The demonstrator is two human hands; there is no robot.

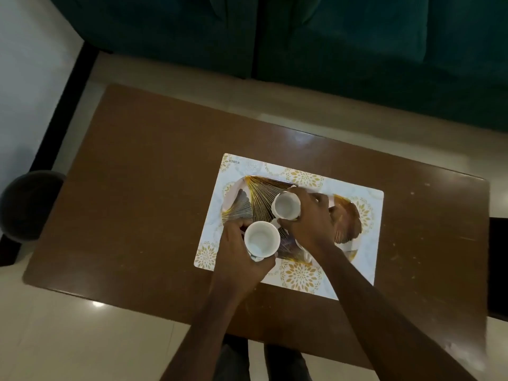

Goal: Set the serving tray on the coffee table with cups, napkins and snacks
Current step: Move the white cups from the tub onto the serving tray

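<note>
A serving tray (247, 199) with gold fan lines lies on a white placemat (310, 276) with gold flowers, on the brown coffee table (143, 188). My left hand (239, 265) grips a white cup (261, 238) over the tray's near left part. My right hand (310, 224) holds a second white cup (286, 206) over the tray's middle. Both cups look empty and stand upright. Whether they touch the tray is hidden by my hands. No napkins or snacks show.
A dark green sofa (330, 37) runs along the far side of the table. A dark round bin (30, 204) stands on the floor at the left. Pale floor tiles (68, 339) surround the table. My legs (264, 358) are at its near edge.
</note>
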